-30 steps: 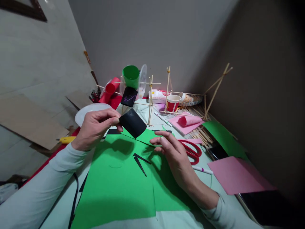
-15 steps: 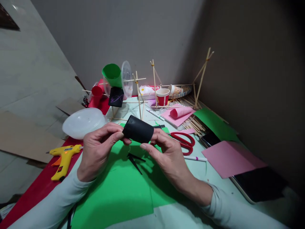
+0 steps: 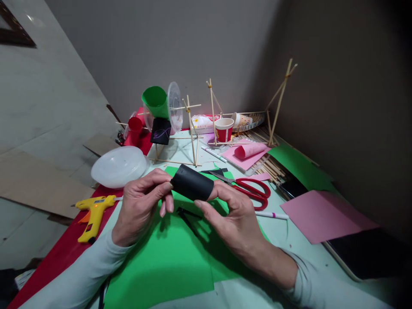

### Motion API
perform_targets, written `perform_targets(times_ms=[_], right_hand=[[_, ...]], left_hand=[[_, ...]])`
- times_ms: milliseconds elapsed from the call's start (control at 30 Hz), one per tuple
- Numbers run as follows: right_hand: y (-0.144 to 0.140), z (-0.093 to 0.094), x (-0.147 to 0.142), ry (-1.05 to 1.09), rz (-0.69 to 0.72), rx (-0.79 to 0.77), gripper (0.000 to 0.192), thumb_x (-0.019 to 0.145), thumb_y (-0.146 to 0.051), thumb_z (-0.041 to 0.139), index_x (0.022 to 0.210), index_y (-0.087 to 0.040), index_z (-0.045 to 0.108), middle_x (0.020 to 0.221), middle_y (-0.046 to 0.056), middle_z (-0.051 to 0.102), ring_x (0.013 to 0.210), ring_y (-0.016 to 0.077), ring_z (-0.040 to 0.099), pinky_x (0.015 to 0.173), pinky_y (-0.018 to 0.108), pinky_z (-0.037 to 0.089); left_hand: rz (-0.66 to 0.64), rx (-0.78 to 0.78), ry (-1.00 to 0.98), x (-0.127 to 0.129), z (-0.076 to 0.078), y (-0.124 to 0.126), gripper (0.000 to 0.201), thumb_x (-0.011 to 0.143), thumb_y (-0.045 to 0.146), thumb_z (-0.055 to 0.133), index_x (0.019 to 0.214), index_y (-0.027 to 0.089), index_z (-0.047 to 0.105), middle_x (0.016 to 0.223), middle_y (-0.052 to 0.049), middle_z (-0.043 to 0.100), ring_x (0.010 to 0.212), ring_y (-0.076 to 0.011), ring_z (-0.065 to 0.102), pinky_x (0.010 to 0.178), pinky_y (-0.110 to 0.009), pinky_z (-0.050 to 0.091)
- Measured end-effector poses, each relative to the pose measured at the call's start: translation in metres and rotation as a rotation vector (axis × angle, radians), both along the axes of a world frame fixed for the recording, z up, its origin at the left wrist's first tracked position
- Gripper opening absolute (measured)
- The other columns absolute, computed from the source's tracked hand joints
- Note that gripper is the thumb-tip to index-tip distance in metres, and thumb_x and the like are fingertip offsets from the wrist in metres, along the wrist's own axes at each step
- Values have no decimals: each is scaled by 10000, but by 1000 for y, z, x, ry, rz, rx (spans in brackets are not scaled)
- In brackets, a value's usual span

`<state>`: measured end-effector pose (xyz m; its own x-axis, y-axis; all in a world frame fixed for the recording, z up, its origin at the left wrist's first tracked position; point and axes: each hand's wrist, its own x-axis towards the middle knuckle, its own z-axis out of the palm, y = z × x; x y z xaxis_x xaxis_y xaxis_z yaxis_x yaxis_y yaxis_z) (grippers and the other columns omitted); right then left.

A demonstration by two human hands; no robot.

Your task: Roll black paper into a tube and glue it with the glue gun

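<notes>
A tube of rolled black paper (image 3: 192, 182) is held up between my two hands, tilted down to the right. My left hand (image 3: 144, 204) pinches its left end between thumb and fingertips. At the other end, fingers of my right hand (image 3: 236, 219) reach into the opening, with the thumb just below the rim. Beneath the hands lie green paper sheets (image 3: 170, 266), and on them thin black paper strips (image 3: 189, 221). Scissors with red handles (image 3: 252, 191) lie open just beyond my right hand.
A yellow hot glue gun (image 3: 96, 214) rests at left near a translucent plastic bowl (image 3: 119, 167). Behind stand stick frames (image 3: 193, 137), a green paper cup shape (image 3: 155, 102) and a red paper cup (image 3: 224, 131). Pink paper (image 3: 328, 214) partly covers a dark tablet (image 3: 363, 253) at right.
The view has shifted slightly, so most things appear further right. The black tube sits a little lower, and my left hand's lower fingers have come away from beneath it.
</notes>
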<state>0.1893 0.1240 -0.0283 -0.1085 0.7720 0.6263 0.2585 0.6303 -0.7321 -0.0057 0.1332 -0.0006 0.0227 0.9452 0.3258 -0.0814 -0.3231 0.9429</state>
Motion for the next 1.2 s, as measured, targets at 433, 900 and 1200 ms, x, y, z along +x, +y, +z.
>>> perform_targets(times_ms=[433, 900, 1200], right_hand=[[2, -6, 0, -47, -11, 271, 173, 864, -99, 652, 748, -183, 554, 719, 17, 640, 724, 158, 622, 761, 313, 488], [6, -8, 4, -120, 11, 342, 159, 872, -68, 587, 808, -210, 554, 742, 20, 663, 743, 177, 645, 849, 375, 518], [6, -8, 3, -142, 27, 322, 165, 855, -66, 570, 776, -208, 541, 730, 20, 639, 718, 167, 614, 858, 371, 504]], left_hand=[[-13, -122, 48, -5, 6, -4, 165, 731, 363, 895, 828, 240, 843, 574, 26, 659, 300, 16, 440, 338, -81, 287], [-23, -223, 77, -8, 8, -1, 245, 669, 348, 928, 886, 258, 857, 405, 42, 519, 313, -14, 384, 341, -108, 235], [1, -274, -7, -6, 11, 0, 175, 573, 235, 942, 701, 229, 823, 449, 44, 554, 303, -4, 296, 308, -149, 172]])
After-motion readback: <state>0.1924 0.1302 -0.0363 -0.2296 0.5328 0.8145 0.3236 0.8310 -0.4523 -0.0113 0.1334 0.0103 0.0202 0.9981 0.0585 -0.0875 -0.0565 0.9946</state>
